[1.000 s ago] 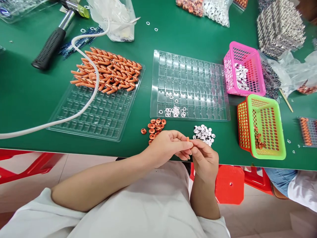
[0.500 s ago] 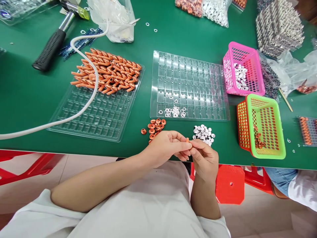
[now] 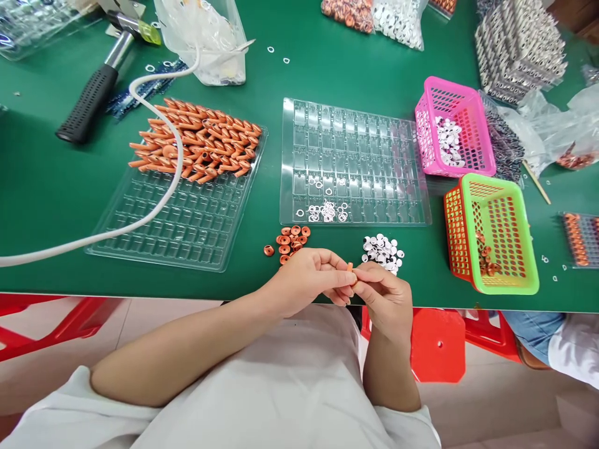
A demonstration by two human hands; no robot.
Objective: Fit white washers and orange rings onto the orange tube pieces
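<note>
Both hands meet at the near edge of the green table (image 3: 56,187). My left hand (image 3: 311,277) and my right hand (image 3: 386,299) pinch one small orange part (image 3: 349,267) between their fingertips. Just beyond my left hand lies a small heap of copper-coloured coils (image 3: 290,240). A little pile of white discs (image 3: 381,251) sits beyond my right hand. Small white rings (image 3: 325,211) lie in the near rows of a clear plastic tray (image 3: 350,156).
A second clear tray (image 3: 178,218) at the left holds a stack of orange pieces (image 3: 196,140), with a white cable (image 3: 154,206) across it. A pink basket (image 3: 452,128) and a green-orange basket (image 3: 496,234) stand at the right. A hammer (image 3: 88,103) lies far left. Another person's sleeve (image 3: 573,349) shows at the lower right.
The hands stay together on the orange part with only slight finger movement. The view has shifted a little, so everything sits slightly lower and to the left.
</note>
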